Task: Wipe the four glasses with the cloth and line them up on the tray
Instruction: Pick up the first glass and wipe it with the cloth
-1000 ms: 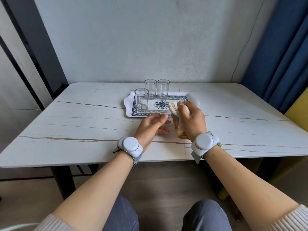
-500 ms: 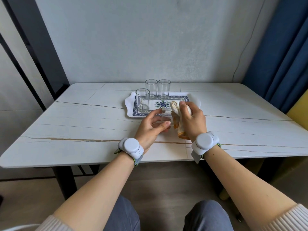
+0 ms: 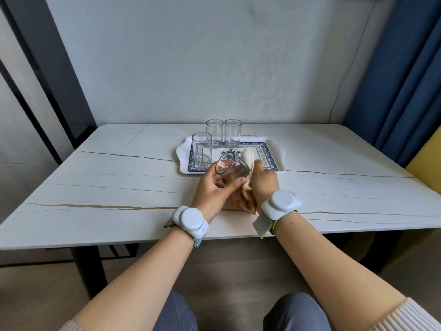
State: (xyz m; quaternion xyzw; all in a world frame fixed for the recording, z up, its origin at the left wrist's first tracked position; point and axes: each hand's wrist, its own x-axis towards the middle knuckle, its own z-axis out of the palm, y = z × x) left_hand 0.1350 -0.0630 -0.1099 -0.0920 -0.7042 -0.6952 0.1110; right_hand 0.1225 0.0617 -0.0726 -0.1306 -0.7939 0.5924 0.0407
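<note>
- Three glasses stand upright on the tray (image 3: 280,161): one at the near left (image 3: 202,147), two side by side at the back, the left of them (image 3: 214,133) and the right (image 3: 233,133).
- Glass number four (image 3: 225,168) is off the tray, lifted above the table (image 3: 119,182), just in front of the tray's near edge.
- Left hand (image 3: 214,194) grips that glass, fingers and thumb curled round its body.
- Its long axis is tipped well over; which end faces up and to the left, towards the camera, I cannot tell.
- Right hand (image 3: 263,182) holds the cloth (image 3: 247,187), fingers closed on the bunched fabric, pressing it against the right side of the glass.
- One end of the cloth pokes up above the right hand, the orange-edged end hangs below towards the table.
- Here is the relation that counts: cloth lies to the right of the glass, touching it, so the wipe runs across from the right hand while the left does the holding.
- Tray sits just beyond both hands, straight ahead; its right half looks free, next to the near-left glass and in front of the back pair.
- Judging from this, the glass needs to be righted before it goes forward onto the tray, and the left hand, already holding it, is the nearer one for that.
- Watch the near-left glass: it stands close beside the held one.
</note>
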